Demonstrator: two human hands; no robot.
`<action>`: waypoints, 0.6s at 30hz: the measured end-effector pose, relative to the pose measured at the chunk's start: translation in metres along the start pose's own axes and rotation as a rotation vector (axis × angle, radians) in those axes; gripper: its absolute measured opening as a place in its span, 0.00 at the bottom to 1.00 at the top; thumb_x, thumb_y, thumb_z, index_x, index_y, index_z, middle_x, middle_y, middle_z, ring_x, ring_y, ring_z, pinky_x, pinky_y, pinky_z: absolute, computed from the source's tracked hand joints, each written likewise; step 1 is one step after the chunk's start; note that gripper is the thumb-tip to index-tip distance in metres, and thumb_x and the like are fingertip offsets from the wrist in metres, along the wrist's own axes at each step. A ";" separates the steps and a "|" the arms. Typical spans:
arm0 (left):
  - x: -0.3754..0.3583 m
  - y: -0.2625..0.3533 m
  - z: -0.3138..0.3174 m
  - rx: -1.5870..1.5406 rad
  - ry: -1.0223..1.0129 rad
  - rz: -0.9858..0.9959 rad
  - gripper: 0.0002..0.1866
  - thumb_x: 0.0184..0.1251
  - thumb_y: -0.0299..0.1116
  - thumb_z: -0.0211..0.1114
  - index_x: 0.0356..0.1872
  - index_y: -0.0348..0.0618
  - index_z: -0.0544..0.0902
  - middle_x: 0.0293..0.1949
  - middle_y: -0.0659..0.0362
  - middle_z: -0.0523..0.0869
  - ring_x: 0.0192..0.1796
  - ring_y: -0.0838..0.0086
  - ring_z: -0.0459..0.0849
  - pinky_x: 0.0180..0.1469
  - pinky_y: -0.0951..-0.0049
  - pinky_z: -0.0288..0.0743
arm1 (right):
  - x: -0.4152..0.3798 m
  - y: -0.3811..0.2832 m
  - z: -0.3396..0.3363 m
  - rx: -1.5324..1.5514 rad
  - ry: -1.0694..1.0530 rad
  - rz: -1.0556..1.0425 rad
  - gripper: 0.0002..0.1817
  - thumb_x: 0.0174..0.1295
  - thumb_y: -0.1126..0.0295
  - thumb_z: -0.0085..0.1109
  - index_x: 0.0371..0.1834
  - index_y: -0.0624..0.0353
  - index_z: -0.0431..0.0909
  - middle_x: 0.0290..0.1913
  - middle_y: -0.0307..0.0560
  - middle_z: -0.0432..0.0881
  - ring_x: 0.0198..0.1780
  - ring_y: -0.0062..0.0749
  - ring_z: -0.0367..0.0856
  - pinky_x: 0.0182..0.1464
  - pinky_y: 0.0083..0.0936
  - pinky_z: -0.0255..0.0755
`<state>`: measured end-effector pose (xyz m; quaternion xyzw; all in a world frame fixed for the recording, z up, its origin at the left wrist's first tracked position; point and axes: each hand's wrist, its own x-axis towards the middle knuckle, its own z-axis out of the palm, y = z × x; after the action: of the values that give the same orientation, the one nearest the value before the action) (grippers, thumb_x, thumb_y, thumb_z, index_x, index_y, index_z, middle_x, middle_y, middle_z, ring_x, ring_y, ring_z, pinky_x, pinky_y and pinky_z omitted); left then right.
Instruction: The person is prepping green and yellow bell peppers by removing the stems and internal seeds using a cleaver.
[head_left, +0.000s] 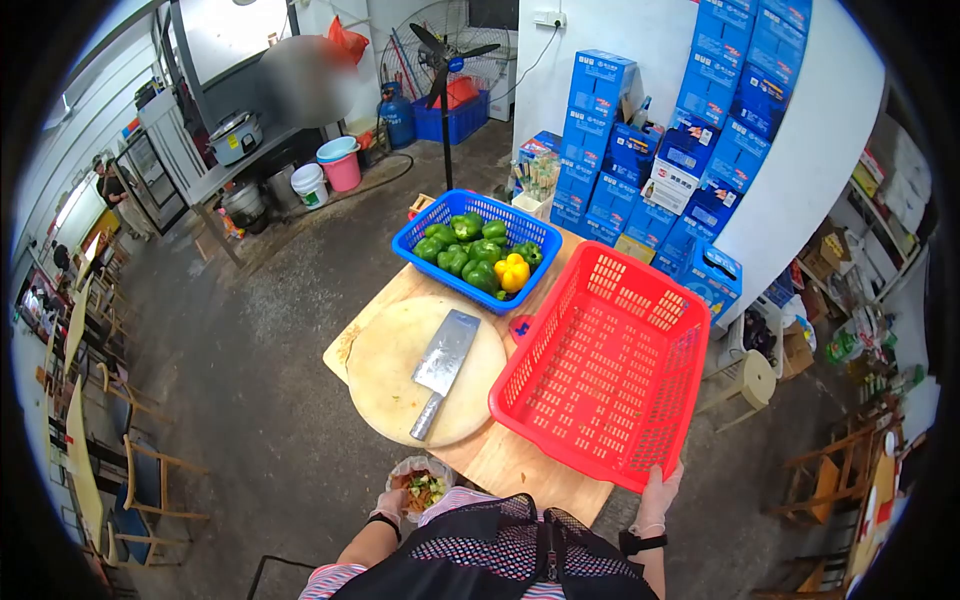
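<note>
My right hand (657,497), in a thin clear glove, grips the near edge of a red plastic basket (520,395) that rests tilted over the table's right side. Only a few tiny bits lie in it. My left hand (392,502), also gloved, is closed at the left rim of a bag-lined bin (441,471) of food scraps below the table's front edge; its fingertips are partly hidden. A cleaver (447,354) lies flat on the round cutting board (375,390). Behind the board, a blue basket (408,242) holds several green bell peppers (453,260) and one yellow bell pepper (512,272).
The wooden table (478,457) carries board and baskets. A black fan (445,70) stands behind it. Blue cartons (598,130) are stacked along the wall, and a round stool (752,382) is at right. Wooden chairs (150,480) line the left. Buckets (340,170) stand at the back.
</note>
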<state>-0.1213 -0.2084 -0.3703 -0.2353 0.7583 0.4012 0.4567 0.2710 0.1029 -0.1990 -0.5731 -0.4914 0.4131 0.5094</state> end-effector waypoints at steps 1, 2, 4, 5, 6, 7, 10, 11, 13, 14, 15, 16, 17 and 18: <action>0.006 0.000 0.000 -0.023 -0.081 0.052 0.20 0.65 0.34 0.57 0.57 0.37 0.73 0.49 0.48 0.79 0.49 0.54 0.79 0.43 0.55 0.76 | 0.001 0.001 0.000 -0.003 -0.002 0.003 0.24 0.60 0.82 0.49 0.62 0.65 0.62 0.53 0.50 0.76 0.51 0.31 0.75 0.57 0.28 0.68; -0.053 0.031 0.007 0.088 -0.039 0.027 0.19 0.65 0.34 0.57 0.55 0.37 0.74 0.48 0.50 0.81 0.49 0.54 0.79 0.46 0.56 0.74 | 0.000 0.002 0.001 -0.010 -0.003 -0.006 0.22 0.61 0.83 0.48 0.60 0.64 0.64 0.52 0.49 0.76 0.50 0.31 0.75 0.57 0.27 0.68; -0.085 0.042 0.017 -0.026 -0.068 0.082 0.19 0.65 0.34 0.56 0.55 0.37 0.74 0.49 0.51 0.80 0.49 0.54 0.79 0.47 0.56 0.73 | 0.000 0.002 0.000 -0.019 -0.003 -0.016 0.20 0.62 0.83 0.46 0.58 0.64 0.66 0.51 0.48 0.77 0.50 0.30 0.76 0.56 0.27 0.69; -0.091 0.043 0.019 -0.142 -0.097 0.137 0.20 0.65 0.35 0.56 0.55 0.36 0.74 0.50 0.51 0.80 0.49 0.55 0.79 0.49 0.57 0.72 | 0.000 0.001 -0.001 -0.022 -0.016 -0.018 0.20 0.61 0.83 0.46 0.58 0.65 0.66 0.50 0.48 0.77 0.49 0.30 0.76 0.56 0.27 0.69; -0.095 0.043 0.020 -0.142 -0.096 0.131 0.20 0.65 0.35 0.56 0.55 0.36 0.74 0.50 0.51 0.80 0.49 0.55 0.79 0.49 0.57 0.72 | 0.000 -0.002 -0.001 -0.026 -0.031 -0.020 0.21 0.60 0.83 0.47 0.58 0.65 0.66 0.49 0.48 0.78 0.49 0.31 0.76 0.55 0.26 0.69; -0.097 0.042 0.020 -0.137 -0.114 0.177 0.20 0.65 0.35 0.57 0.55 0.36 0.74 0.51 0.51 0.80 0.49 0.55 0.79 0.49 0.57 0.72 | -0.001 -0.005 -0.001 -0.031 -0.034 -0.018 0.21 0.60 0.83 0.47 0.58 0.65 0.66 0.49 0.48 0.78 0.49 0.31 0.76 0.55 0.26 0.69; -0.113 0.045 0.021 -0.137 -0.105 0.210 0.20 0.64 0.35 0.58 0.54 0.37 0.74 0.51 0.51 0.80 0.47 0.56 0.79 0.48 0.59 0.72 | -0.001 -0.010 0.000 -0.044 -0.049 0.013 0.20 0.61 0.84 0.45 0.57 0.65 0.66 0.48 0.48 0.78 0.47 0.31 0.77 0.54 0.27 0.69; -0.117 0.045 0.020 -0.141 -0.079 0.198 0.19 0.63 0.36 0.59 0.53 0.37 0.75 0.50 0.51 0.80 0.46 0.57 0.79 0.47 0.59 0.72 | 0.000 -0.006 -0.002 -0.021 -0.055 0.017 0.19 0.61 0.84 0.45 0.57 0.66 0.66 0.48 0.48 0.79 0.47 0.31 0.77 0.54 0.27 0.70; -0.069 0.030 0.011 -0.040 -0.050 0.101 0.19 0.62 0.35 0.59 0.52 0.37 0.76 0.48 0.51 0.80 0.44 0.58 0.79 0.45 0.60 0.72 | 0.006 0.003 -0.006 0.001 -0.066 0.017 0.19 0.61 0.84 0.45 0.56 0.66 0.67 0.48 0.48 0.79 0.46 0.31 0.77 0.53 0.27 0.70; -0.047 0.021 0.005 0.061 -0.021 0.006 0.18 0.62 0.35 0.60 0.50 0.37 0.77 0.46 0.50 0.80 0.42 0.58 0.79 0.44 0.61 0.72 | 0.011 0.008 -0.008 -0.004 -0.068 0.016 0.19 0.61 0.84 0.45 0.56 0.66 0.67 0.48 0.48 0.79 0.46 0.30 0.77 0.53 0.27 0.70; -0.036 0.013 0.000 0.052 -0.020 0.006 0.18 0.62 0.35 0.60 0.50 0.37 0.77 0.46 0.50 0.80 0.42 0.58 0.79 0.44 0.61 0.72 | 0.016 0.010 -0.010 -0.008 -0.071 0.015 0.19 0.61 0.84 0.45 0.56 0.66 0.67 0.49 0.48 0.78 0.46 0.30 0.77 0.52 0.27 0.71; -0.030 0.009 -0.004 0.050 -0.011 0.010 0.17 0.61 0.36 0.60 0.49 0.37 0.78 0.44 0.49 0.81 0.40 0.58 0.78 0.42 0.61 0.72 | 0.021 0.010 -0.011 -0.005 -0.077 0.010 0.19 0.61 0.84 0.45 0.56 0.66 0.67 0.49 0.48 0.78 0.46 0.30 0.77 0.52 0.27 0.71; -0.023 0.005 -0.007 0.047 -0.002 0.014 0.17 0.61 0.36 0.60 0.47 0.38 0.79 0.42 0.49 0.81 0.38 0.59 0.78 0.40 0.61 0.73 | 0.027 0.009 -0.012 0.036 -0.088 0.039 0.19 0.61 0.84 0.45 0.57 0.66 0.66 0.49 0.48 0.78 0.47 0.31 0.77 0.53 0.27 0.70; -0.025 0.005 -0.008 0.037 0.039 0.012 0.17 0.60 0.37 0.60 0.47 0.38 0.80 0.40 0.48 0.81 0.37 0.59 0.78 0.39 0.61 0.73 | 0.030 0.007 -0.012 0.076 -0.098 0.067 0.20 0.60 0.84 0.45 0.57 0.65 0.66 0.50 0.48 0.78 0.48 0.31 0.77 0.54 0.27 0.70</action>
<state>-0.1175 -0.2126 -0.3439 -0.2299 0.7759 0.3852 0.4436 0.2894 0.1301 -0.2039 -0.5486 -0.4804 0.4758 0.4918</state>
